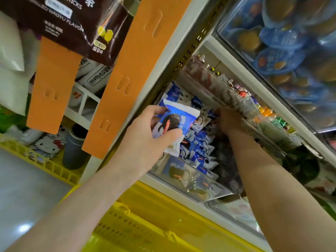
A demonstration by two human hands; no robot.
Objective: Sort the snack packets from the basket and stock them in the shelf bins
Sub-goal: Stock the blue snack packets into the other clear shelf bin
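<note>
Right hand (229, 119), centre frame: fingertips buried among the bin packets (200, 153); grip indeterminable. Blue packet (175, 122) partly covered by the left hand (145, 137). Brown bag (72, 20), upper left, cut by top edge. Yellow basket (154, 206) cut by bottom edge. Centre-right shelf goods (243, 93) too small to identify.

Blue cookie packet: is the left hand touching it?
Touching. The head view shows the left hand gripping the blue cookie packet, with its thumb pressed across the front.

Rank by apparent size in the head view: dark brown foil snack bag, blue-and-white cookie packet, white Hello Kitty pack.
1. dark brown foil snack bag, cropped by the frame
2. blue-and-white cookie packet, in the left hand
3. white Hello Kitty pack, farther off, true size unsure
</note>
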